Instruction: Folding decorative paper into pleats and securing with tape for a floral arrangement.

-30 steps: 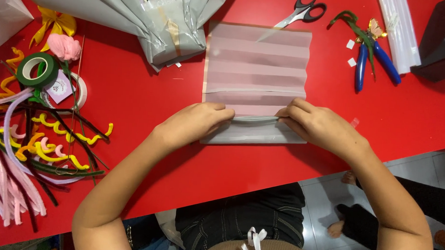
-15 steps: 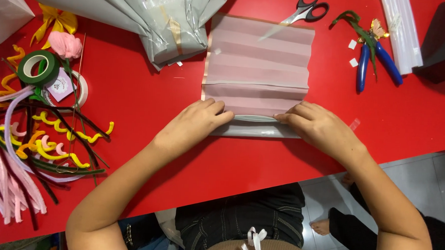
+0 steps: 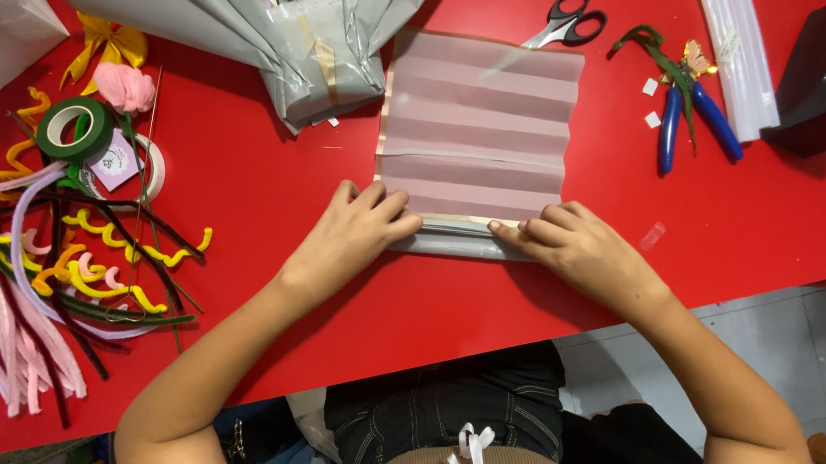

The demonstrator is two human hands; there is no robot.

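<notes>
A pale pink sheet of wrapping paper [image 3: 479, 124] with crosswise creases lies flat on the red table [image 3: 277, 191]. Its near end is gathered into a narrow grey folded strip [image 3: 454, 241]. My left hand [image 3: 354, 230] presses on the left part of that strip, fingers pointing right. My right hand [image 3: 568, 247] presses on the right part, fingers pointing left. Both hands pinch the folded edge between fingers and thumb.
A grey wrapped bouquet [image 3: 310, 36] lies at the back. Scissors [image 3: 567, 18] and blue-handled pliers [image 3: 692, 114] rest at the back right beside a dark box [image 3: 816, 81]. Green floral tape [image 3: 73, 129], a pink flower [image 3: 125, 87] and several pipe cleaners [image 3: 55, 265] crowd the left.
The folded strip at the near end has been turned over once more, so it sits farther up the sheet. Both hands moved away from me with it.
</notes>
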